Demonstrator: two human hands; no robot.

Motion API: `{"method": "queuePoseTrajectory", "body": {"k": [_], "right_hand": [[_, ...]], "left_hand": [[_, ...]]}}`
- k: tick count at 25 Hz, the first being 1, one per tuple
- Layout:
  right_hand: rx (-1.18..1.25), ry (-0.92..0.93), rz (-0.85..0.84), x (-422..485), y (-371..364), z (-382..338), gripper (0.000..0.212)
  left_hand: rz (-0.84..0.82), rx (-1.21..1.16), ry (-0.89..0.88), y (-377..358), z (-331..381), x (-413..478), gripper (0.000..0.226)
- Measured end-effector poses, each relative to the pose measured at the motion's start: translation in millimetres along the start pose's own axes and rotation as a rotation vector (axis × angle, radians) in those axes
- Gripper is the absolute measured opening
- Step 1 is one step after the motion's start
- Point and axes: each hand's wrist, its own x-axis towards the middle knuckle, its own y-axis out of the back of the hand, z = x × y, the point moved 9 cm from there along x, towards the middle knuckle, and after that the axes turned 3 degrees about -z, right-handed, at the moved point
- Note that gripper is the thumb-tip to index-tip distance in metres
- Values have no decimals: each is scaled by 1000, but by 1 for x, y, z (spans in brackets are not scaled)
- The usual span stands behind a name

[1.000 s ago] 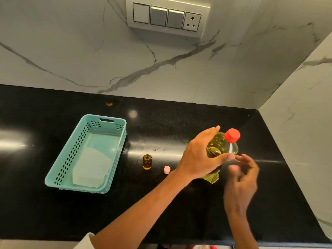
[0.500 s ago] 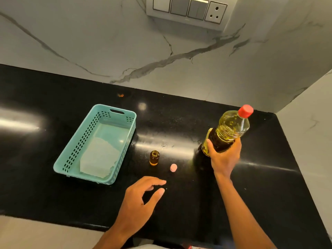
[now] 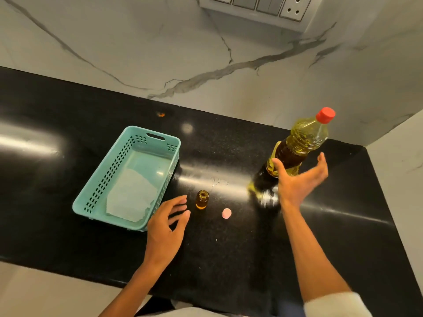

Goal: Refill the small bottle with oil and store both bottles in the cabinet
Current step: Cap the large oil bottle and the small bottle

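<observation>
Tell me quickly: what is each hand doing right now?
Left hand: open, empty, beside the small bottle.
Right hand: open, holding nothing, next to the big oil bottle.

The black counter (image 3: 68,225) lies bare along its near edge and far left. The teal basket (image 3: 100,197) blocks the middle left. Just right of it stands the small bottle (image 3: 202,199), with a pink cap (image 3: 226,213) lying near; only narrow gaps part them. The tall oil bottle (image 3: 297,143) fills the far right corner, against the marble wall (image 3: 229,53).

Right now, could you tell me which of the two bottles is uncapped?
The small amber glass bottle by the left hand; the tall plastic oil bottle keeps its red cap.
</observation>
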Motion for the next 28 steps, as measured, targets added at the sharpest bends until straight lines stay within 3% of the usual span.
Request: {"method": "queuePoseTrajectory", "body": {"k": [1, 3, 5, 7, 12, 16, 19, 24, 28], "right_hand": [[16, 14, 19, -21, 6, -4, 74], [4, 119, -220, -71, -9, -18, 36], [-176, 276, -621, -129, -39, -27, 33], [-360, 392, -810, -162, -56, -23, 40], [-430, 363, -884, -169, -63, -25, 34], [-169, 237, -735, -151, -54, -60, 26], [-69, 263, -714, -144, -60, -101, 26], [-69, 322, -837, -153, -76, -125, 26], [-213, 430, -952, -168, -91, -126, 29]], "left_hand": [[6, 7, 1, -2, -2, 7, 44], [-20, 11, 10, -8, -8, 19, 56], [-91, -31, 25, -18, -15, 29, 65], [-157, -80, 33, -28, -20, 37, 70], [-225, -146, 26, -40, -29, 57, 73], [-300, -177, -6, -49, -33, 64, 68], [-323, -215, 6, -52, -37, 66, 62], [-318, -238, -15, -53, -39, 70, 48], [-338, -218, -60, -54, -35, 69, 41]]}}
